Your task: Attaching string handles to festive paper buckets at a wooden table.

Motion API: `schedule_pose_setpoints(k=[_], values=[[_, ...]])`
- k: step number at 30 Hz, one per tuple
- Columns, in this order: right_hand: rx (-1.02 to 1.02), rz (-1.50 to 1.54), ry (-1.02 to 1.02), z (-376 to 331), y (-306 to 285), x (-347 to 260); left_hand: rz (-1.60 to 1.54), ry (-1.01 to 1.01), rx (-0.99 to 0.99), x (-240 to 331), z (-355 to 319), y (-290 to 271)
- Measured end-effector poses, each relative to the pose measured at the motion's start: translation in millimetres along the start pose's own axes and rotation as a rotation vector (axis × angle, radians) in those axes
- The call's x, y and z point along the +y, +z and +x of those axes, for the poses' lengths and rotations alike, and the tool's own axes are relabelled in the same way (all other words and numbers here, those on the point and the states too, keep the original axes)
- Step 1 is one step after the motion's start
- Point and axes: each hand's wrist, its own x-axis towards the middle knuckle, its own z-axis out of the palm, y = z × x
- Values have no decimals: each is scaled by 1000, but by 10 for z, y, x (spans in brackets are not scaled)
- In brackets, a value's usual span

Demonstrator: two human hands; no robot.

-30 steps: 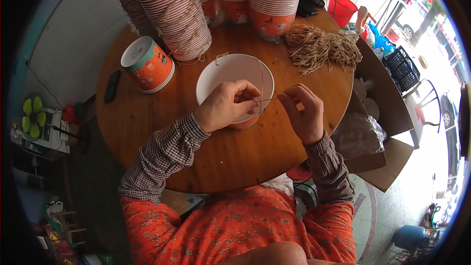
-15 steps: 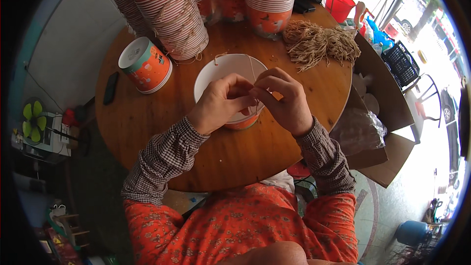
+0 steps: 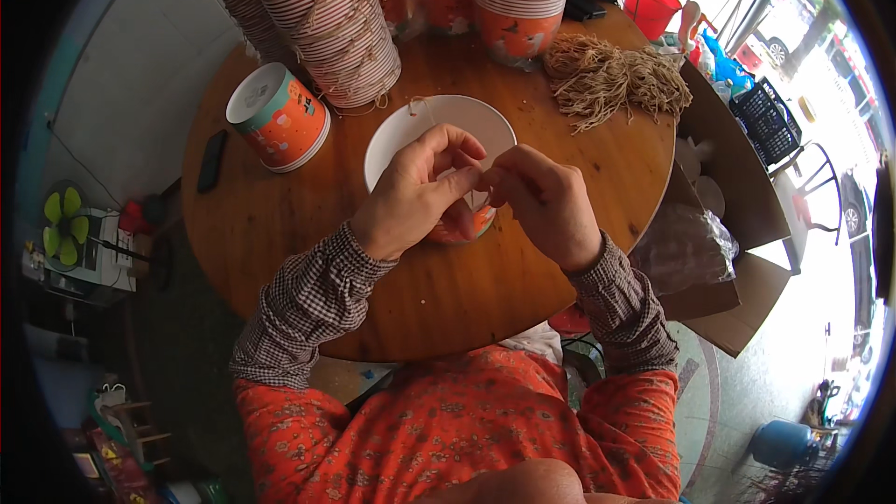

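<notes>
A white-lined paper bucket [image 3: 385,145] with an orange printed outside stands in front of me. A thin tan cord [image 3: 417,105] shows at its far left rim. Over the bucket's near right rim, my left hand [image 3: 406,196] and my right hand [image 3: 553,210] meet at the fingertips. The right thumb and forefinger pinch a thin cord end. My left fingers curl round the same spot, thumb bent inward, closed on the cord as far as I can see. The fingers partly hide the cord and the near rim.
Left of the bucket are an upturned orange paper bucket [image 3: 294,126] and a black phone [image 3: 213,161]. Tall stacks of paper buckets [image 3: 331,37] line the table's back. A bundle of tan cords [image 3: 616,82] lies at the back right, beside an open cardboard box [image 3: 747,196].
The cord loop that stood up above my fingers no longer shows. My right fingers have curled in and dropped slightly, and the left fingers have shifted a little. The bucket has tilted slightly.
</notes>
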Motion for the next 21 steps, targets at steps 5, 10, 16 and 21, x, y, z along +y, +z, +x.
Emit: schedule_pose_setpoints(k=[5, 10, 16, 21], values=[[-3, -112, -85, 16, 3, 102, 63, -44, -44, -151, 48, -28], [-2, -90, -103, 26, -3, 60, 21, 12, -10, -167, 35, -15], [13, -117, -171, 55, 20, 79, 54, 40, 47, -197, 37, -17], [27, -18, -92, 34, 58, 40, -20, 12, 53, -194, 26, -6]])
